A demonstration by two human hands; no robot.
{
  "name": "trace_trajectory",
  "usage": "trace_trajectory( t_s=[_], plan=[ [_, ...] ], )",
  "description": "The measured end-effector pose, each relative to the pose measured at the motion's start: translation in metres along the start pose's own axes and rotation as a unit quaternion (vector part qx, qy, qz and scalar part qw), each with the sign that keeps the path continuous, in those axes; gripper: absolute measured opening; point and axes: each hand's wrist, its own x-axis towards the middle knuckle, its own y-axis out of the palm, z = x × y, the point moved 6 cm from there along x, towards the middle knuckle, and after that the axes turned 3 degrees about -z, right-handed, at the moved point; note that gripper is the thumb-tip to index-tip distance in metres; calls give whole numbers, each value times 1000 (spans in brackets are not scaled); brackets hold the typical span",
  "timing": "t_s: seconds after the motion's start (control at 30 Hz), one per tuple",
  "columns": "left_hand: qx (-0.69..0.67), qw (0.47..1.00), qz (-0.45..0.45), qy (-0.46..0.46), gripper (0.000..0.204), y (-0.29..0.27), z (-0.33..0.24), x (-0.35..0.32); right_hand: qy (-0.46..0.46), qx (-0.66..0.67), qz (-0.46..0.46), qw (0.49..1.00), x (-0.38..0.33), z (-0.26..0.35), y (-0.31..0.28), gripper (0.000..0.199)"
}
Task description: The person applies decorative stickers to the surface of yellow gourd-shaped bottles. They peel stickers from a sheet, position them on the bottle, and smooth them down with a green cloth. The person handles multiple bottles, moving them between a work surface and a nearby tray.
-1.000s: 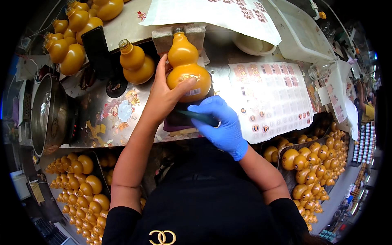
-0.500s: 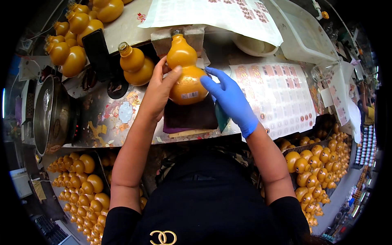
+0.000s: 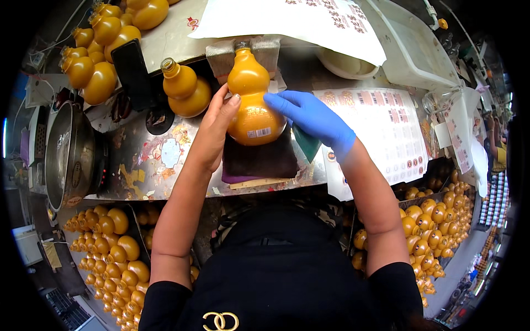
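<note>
A yellow-brown gourd-shaped bottle (image 3: 255, 110) lies tilted back, its neck against a cloth-wrapped rest (image 3: 222, 58) and its base over a dark pad (image 3: 256, 164). Low on its lower bulb is a small white barcode label. My bare left hand (image 3: 216, 124) is closed round its left side, thumb on the front. From the right, my right hand (image 3: 313, 117), in a blue glove, grips the bottle near its waist. A green flat piece (image 3: 306, 142) shows beneath that hand; whether the palm holds it is hidden. Another gourd bottle (image 3: 186, 91) stands to the left.
Printed sticker sheets (image 3: 386, 138) lie right of my hands, and another sheet (image 3: 298, 22) covers the back. A metal pan (image 3: 66, 160) and a dark phone-like slab (image 3: 131, 71) stand left. Crates of gourd bottles (image 3: 113, 259) flank me below the table.
My right hand has shifted slightly, its fingers now closer together against the bottle. The bottle has turned a little, and its barcode label sits slightly lower. More of the sheets beside my right forearm shows.
</note>
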Motion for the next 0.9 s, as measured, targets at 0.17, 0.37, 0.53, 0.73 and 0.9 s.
trace_trajectory(
  t_s=[0.17, 0.37, 0.53, 0.73, 0.9],
  plan=[
    [58, 998, 15, 36, 70, 5, 1, -3, -13, 17, 1, 1000, -1, -2, 6, 73],
    [10, 1000, 2, 25, 72, 2, 4, -1, -8, 37, -2, 999, 1, -8, 5, 73],
    [88, 994, -14, 58, 74, 12, -4, -3, -6, -32, -45, 998, -3, -9, 7, 75],
    [76, 995, -19, 61, 73, 10, -1, 1, -11, 32, -17, 999, 1, -14, 9, 74],
    [67, 996, -13, 50, 69, 4, 3, 3, -18, 59, -43, 997, -7, -11, 11, 74]
  ],
)
